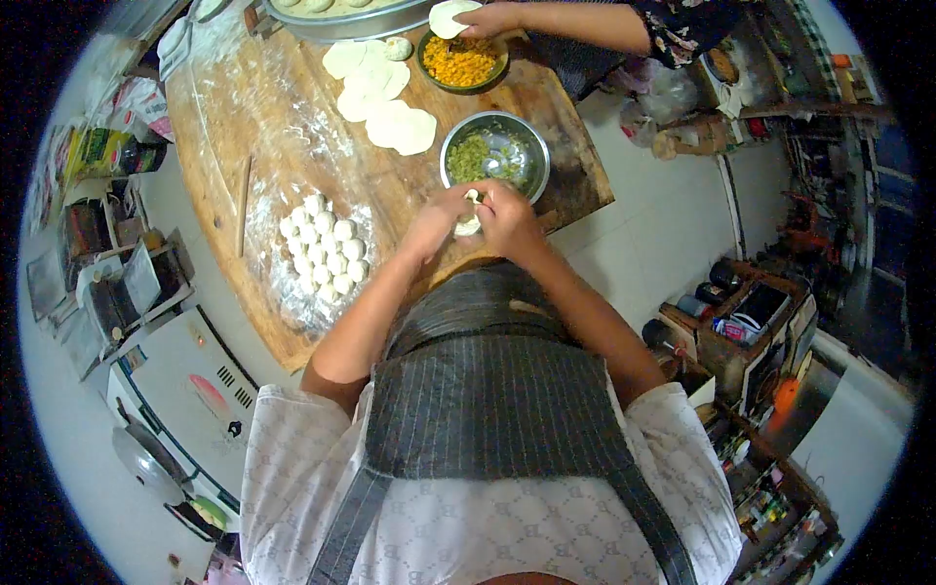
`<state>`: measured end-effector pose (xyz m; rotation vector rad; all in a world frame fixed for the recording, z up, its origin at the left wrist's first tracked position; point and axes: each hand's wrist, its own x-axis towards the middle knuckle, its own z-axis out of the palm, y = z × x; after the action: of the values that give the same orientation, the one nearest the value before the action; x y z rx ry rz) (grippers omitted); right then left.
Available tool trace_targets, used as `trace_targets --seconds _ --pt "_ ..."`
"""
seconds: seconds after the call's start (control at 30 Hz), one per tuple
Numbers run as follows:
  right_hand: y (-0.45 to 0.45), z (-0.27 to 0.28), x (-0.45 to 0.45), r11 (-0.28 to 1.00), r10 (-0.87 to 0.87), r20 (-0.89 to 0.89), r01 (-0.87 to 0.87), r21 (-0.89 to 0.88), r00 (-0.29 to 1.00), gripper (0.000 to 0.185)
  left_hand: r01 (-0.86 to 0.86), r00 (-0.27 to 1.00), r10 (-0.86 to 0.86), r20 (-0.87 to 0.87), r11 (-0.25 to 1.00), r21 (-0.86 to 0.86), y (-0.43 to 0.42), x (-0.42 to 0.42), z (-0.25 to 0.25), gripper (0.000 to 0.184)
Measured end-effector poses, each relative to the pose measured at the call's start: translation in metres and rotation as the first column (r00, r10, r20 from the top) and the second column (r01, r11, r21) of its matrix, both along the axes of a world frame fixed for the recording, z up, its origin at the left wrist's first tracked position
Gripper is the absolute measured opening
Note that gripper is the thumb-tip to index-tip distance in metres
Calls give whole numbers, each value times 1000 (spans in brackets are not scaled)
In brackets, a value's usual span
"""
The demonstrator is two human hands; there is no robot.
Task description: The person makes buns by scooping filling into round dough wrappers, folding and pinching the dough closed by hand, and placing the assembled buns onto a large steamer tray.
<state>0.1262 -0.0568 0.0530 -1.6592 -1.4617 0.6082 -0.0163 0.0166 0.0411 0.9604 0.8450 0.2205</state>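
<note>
My left hand [439,222] and my right hand [509,220] meet at the table's near edge, both closed around a dough wrapper [468,225]. Its edge is pinched up between my fingers; whatever lies inside it is hidden. Just beyond them stands a steel bowl [539,185] with chopped green filling [472,154] in it. Flat dough rounds [401,128] lie overlapping ahead of my left hand, with a shaped bun [398,49] beside them. To the left, several small dough balls [328,247] are grouped on floured wood.
Across the wooden table [214,127], another person's hand [490,19] holds a dough round [453,18] over a bowl of orange filling [460,63]. A rolling pin [244,207] lies at left. A large round tray [361,21] with buns stands at the far edge.
</note>
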Motion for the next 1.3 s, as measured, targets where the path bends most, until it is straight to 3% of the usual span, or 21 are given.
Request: trace_targets --seconds 0.03,0.1,0.17,0.27,0.33,0.37,0.43,0.5,0.53,0.63,0.7,0.73,0.83,0.9,0.93,1.0,1.03,1.1,1.13,1.2,1.3 --pt "2 -2 3 1000 0 -2 0 -1 1000 13 35 999 -35 19 999 27 3 -1 0 43" --pt "5 4 11 967 69 -210 -117 -227 975 14 18 1000 -18 -1 1000 -19 9 -3 7 46" --pt "8 20 11 975 16 -200 -60 -214 980 13 0 1000 -1 -18 998 -60 12 -1 10 50" --pt "12 36 11 975 -32 -171 -7 -224 985 12 -251 861 443 250 797 -550 3 3 19 47" --pt "11 34 11 968 -37 -152 -3 -252 988 12 -282 834 494 246 764 -580 -5 5 14 45" --pt "10 29 10 986 -3 -87 -12 -168 996 12 -313 802 547 240 727 -612 -9 5 10 42" --pt "9 18 8 996 31 -18 -32 -83 999 12 -298 806 527 269 754 -586 -10 2 5 39" --pt "10 10 2 986 3 -331 -58 -156 944 9 -239 897 381 223 844 -481 -9 -4 1 38" --pt "11 11 3 986 6 -333 -62 -157 943 9 -243 897 384 220 843 -481 -8 -6 1 38" --pt "10 17 7 964 22 -240 -85 -253 970 9 -207 905 368 215 820 -534 -8 -4 4 38" --pt "11 18 7 995 89 83 -85 -58 993 9 -289 895 427 128 775 -562 -8 1 7 40" --pt "11 17 7 995 89 83 -84 -58 993 9 -289 895 427 128 775 -562 -7 1 7 40" --pt "9 16 3 998 62 54 -61 -34 997 8 -248 942 325 88 847 -469 -3 -4 -4 44" --pt "10 18 2 986 27 -207 -61 -156 978 8 -75 986 124 111 928 -366 3 -9 -13 46" --pt "11 20 3 986 26 -208 -60 -157 978 8 -74 986 122 110 927 -367 7 -13 -14 46" --pt "15 28 8 950 -18 -262 -66 -307 965 9 210 820 147 554 822 -529 15 -19 -11 44" --pt "15 32 9 949 -19 -262 -64 -308 965 9 211 820 146 554 821 -530 11 -13 2 44" --pt "17 39 12 983 -8 -166 -23 -184 986 16 -230 808 514 290 727 -647 -2 3 24 45" --pt "17 35 12 983 -8 -166 -23 -184 986 16 -187 793 502 346 740 -646 -2 0 14 44" --pt "16 27 12 997 30 47 -27 -73 998 15 -220 815 487 315 762 -609 -5 0 9 43" --pt "14 30 8 973 4 -141 -36 -226 990 12 -249 876 409 254 836 -489 -4 -2 0 41"
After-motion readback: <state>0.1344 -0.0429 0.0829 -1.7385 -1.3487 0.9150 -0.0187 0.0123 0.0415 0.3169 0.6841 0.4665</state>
